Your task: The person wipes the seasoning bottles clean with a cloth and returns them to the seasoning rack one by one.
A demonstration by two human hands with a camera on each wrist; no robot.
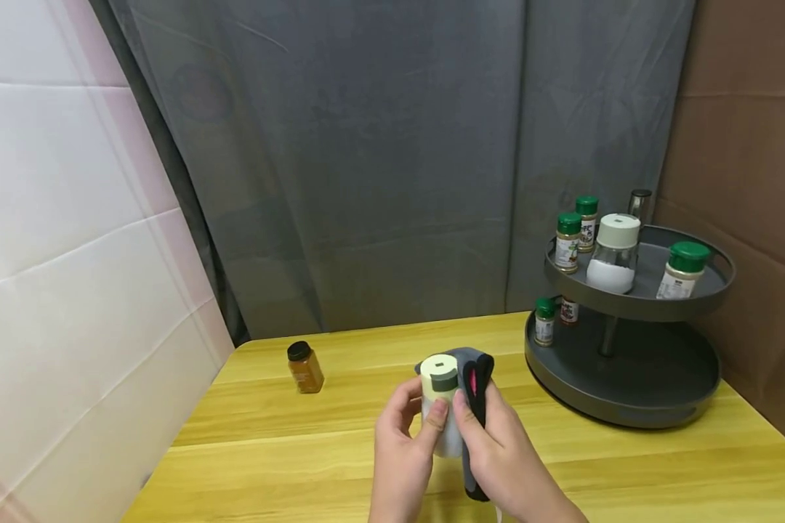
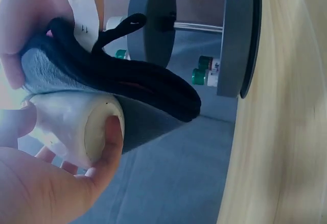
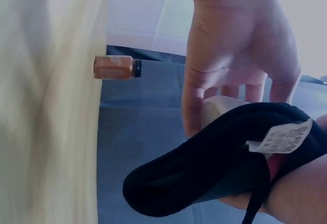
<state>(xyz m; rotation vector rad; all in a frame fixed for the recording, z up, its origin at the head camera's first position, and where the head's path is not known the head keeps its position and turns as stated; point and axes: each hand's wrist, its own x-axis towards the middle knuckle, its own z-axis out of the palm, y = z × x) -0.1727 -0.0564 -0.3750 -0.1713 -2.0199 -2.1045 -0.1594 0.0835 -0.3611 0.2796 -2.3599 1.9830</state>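
My left hand (image 1: 405, 443) grips a clear shaker jar (image 1: 448, 432) of white contents with a cream lid (image 1: 440, 372), held upright above the table. In the left wrist view one finger bends under the jar's base (image 2: 99, 132). My right hand (image 1: 497, 443) holds a folded grey cloth (image 2: 56, 71) with black edging (image 3: 173, 178), a loop and a white tag (image 3: 286, 137). The cloth lies against the jar's side and back, and my right thumb is at the jar as well. Most of my right fingers are hidden behind the cloth.
A brown spice jar (image 1: 306, 369) with a black cap stands at the left on the wooden table (image 1: 268, 450). At the right is a dark two-tier turntable (image 1: 628, 403) bearing several green-capped spice jars and a larger white-lidded jar (image 1: 613, 254). Grey curtain (image 1: 379, 160) hangs behind.
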